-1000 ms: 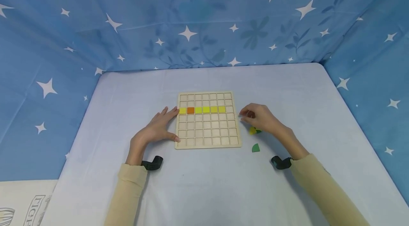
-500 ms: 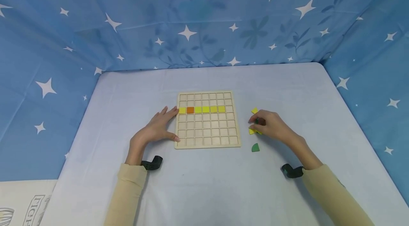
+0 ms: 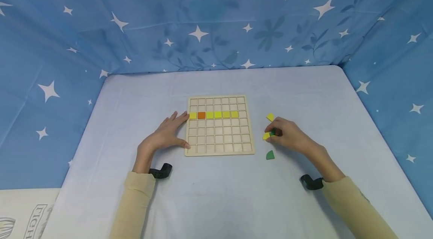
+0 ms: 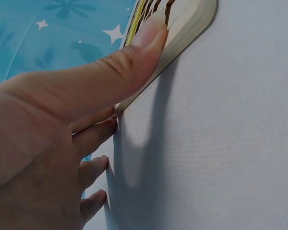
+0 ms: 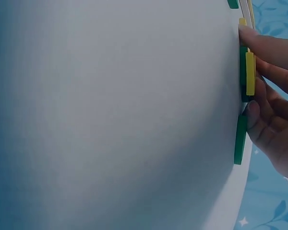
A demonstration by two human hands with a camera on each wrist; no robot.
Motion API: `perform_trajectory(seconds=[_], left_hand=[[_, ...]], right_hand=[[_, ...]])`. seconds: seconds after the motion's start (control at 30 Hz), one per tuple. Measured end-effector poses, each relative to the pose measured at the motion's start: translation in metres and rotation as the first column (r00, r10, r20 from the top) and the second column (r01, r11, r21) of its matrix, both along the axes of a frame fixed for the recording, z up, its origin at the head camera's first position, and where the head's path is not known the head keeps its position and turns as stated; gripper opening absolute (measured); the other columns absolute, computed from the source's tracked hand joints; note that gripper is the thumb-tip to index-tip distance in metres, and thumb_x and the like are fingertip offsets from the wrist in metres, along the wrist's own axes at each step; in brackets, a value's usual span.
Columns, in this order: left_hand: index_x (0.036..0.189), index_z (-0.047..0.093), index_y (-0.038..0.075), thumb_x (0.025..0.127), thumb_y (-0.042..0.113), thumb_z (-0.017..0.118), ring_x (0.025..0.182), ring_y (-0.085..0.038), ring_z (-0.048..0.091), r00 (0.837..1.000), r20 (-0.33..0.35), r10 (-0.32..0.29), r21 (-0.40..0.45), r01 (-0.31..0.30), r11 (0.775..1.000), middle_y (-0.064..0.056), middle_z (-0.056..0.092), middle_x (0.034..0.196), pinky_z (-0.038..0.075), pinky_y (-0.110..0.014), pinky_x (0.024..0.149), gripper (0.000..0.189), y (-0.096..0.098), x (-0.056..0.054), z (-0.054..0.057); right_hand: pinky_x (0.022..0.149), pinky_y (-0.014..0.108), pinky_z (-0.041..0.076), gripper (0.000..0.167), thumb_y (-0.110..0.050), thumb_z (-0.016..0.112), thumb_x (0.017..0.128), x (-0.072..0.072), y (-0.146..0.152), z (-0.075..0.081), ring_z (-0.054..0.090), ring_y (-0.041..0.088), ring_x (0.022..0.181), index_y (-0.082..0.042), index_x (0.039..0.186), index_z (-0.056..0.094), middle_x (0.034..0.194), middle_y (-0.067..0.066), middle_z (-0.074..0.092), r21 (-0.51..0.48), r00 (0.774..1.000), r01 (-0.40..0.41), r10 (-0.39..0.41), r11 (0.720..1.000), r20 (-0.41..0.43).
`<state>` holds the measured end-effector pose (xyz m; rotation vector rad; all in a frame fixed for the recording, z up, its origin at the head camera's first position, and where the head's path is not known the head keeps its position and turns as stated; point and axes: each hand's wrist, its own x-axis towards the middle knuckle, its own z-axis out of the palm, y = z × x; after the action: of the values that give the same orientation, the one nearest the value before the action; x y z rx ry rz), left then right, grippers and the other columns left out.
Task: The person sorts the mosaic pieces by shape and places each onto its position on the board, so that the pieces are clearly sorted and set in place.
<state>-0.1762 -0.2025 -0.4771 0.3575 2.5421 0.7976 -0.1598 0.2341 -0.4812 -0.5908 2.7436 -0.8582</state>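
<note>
My left hand (image 3: pixel 167 132) lies at the left side of a wooden grid board (image 3: pixel 220 130). Its fingers are spread and straight. In the left wrist view the thumb (image 4: pixel 144 40) rests on the board's edge. Right of the board, my right hand (image 3: pixel 287 133) reaches down over a small cluster of flat pieces. Thumb and fingertips pinch at a yellow piece (image 3: pixel 266 136), with a green piece (image 3: pixel 272 132) by the fingers. In the right wrist view, yellow (image 5: pixel 250 74) and green pieces overlap between the fingertips; the fingers partly hide them.
One row of the board holds several yellow squares (image 3: pixel 218 114) and an orange square (image 3: pixel 201 115). A yellow piece (image 3: pixel 270 117) lies beyond my right hand, a green quarter-circle (image 3: pixel 270 155) nearer me. A starry blue curtain (image 3: pixel 216 24) borders the white table (image 3: pixel 216 197).
My right hand has drawn back from the board's right edge to the loose pieces, uncovering the farther yellow piece. Its fingers now close in on the cluster. The left hand stays put.
</note>
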Motion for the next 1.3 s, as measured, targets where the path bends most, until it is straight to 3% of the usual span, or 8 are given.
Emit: perform_trajectory(seconds=[0.37, 0.6, 0.73, 0.93, 1.1, 1.3], left_hand=[[0.164, 0.026, 0.013, 0.072, 0.031, 0.094, 0.161, -0.031, -0.004, 1.000, 0.000, 0.000, 0.011, 0.000, 1.000, -0.002, 0.015, 0.174, 0.000, -0.057, 0.130, 0.115, 0.001, 0.000, 0.001], [0.164, 0.026, 0.013, 0.072, 0.031, 0.094, 0.161, -0.031, -0.004, 1.000, -0.005, -0.009, 0.001, 0.009, 1.000, -0.002, 0.016, 0.174, 0.000, -0.055, 0.130, 0.115, 0.002, 0.000, 0.002], [0.164, 0.027, 0.013, 0.072, 0.031, 0.094, 0.161, -0.031, -0.003, 1.000, -0.007, -0.005, 0.005, 0.005, 1.000, -0.002, 0.016, 0.174, 0.000, -0.055, 0.130, 0.115, 0.001, 0.000, 0.001], [0.164, 0.027, 0.013, 0.072, 0.032, 0.094, 0.161, -0.032, -0.004, 1.000, -0.004, -0.009, 0.011, 0.009, 1.000, -0.003, 0.016, 0.174, 0.000, -0.054, 0.130, 0.115, -0.001, 0.000, -0.001], [0.164, 0.026, 0.013, 0.073, 0.031, 0.094, 0.161, -0.031, -0.004, 1.000, 0.001, -0.004, 0.011, 0.004, 1.000, -0.002, 0.015, 0.174, 0.000, -0.054, 0.130, 0.115, -0.001, -0.001, 0.000], [0.164, 0.027, 0.013, 0.073, 0.032, 0.093, 0.161, -0.031, -0.004, 1.000, 0.000, -0.008, 0.001, 0.008, 1.000, -0.002, 0.016, 0.174, 0.000, -0.053, 0.131, 0.115, 0.000, -0.001, 0.000]], right_hand=[[0.062, 0.027, 0.043, 0.022, -0.010, 0.083, 0.085, -0.005, -0.003, 0.004, 0.050, 0.016, 0.074, -0.006, 0.101, 0.069, 0.083, 0.001, 0.061, 0.040, 0.995, 0.031, -0.035, 0.999, 0.097], [0.062, 0.024, 0.047, 0.013, -0.009, 0.079, 0.089, -0.006, -0.002, 0.006, 0.054, 0.014, 0.073, -0.009, 0.098, 0.070, 0.083, -0.002, 0.068, -0.009, 0.998, 0.002, -0.002, 1.000, 0.069], [0.068, 0.025, 0.053, 0.009, -0.010, 0.077, 0.092, -0.010, -0.006, 0.007, 0.060, 0.015, 0.078, -0.011, 0.100, 0.073, 0.090, -0.001, 0.071, -0.044, 0.999, 0.011, -0.009, 0.999, 0.041], [0.076, 0.029, 0.058, 0.015, -0.007, 0.076, 0.092, -0.018, -0.020, 0.013, 0.063, 0.017, 0.084, -0.008, 0.107, 0.077, 0.100, 0.003, 0.073, -0.087, 1.000, -0.001, 0.003, 0.996, 0.023], [0.087, 0.039, 0.059, 0.023, -0.006, 0.075, 0.092, -0.026, -0.038, 0.018, 0.064, 0.021, 0.092, -0.006, 0.116, 0.075, 0.103, 0.006, 0.073, -0.097, 0.999, -0.004, 0.007, 0.995, 0.034], [0.080, 0.034, 0.057, 0.023, -0.006, 0.076, 0.091, -0.035, -0.063, 0.023, 0.063, 0.019, 0.086, -0.006, 0.114, 0.072, 0.096, 0.004, 0.071, -0.142, 0.997, -0.031, 0.040, 0.989, 0.059]])
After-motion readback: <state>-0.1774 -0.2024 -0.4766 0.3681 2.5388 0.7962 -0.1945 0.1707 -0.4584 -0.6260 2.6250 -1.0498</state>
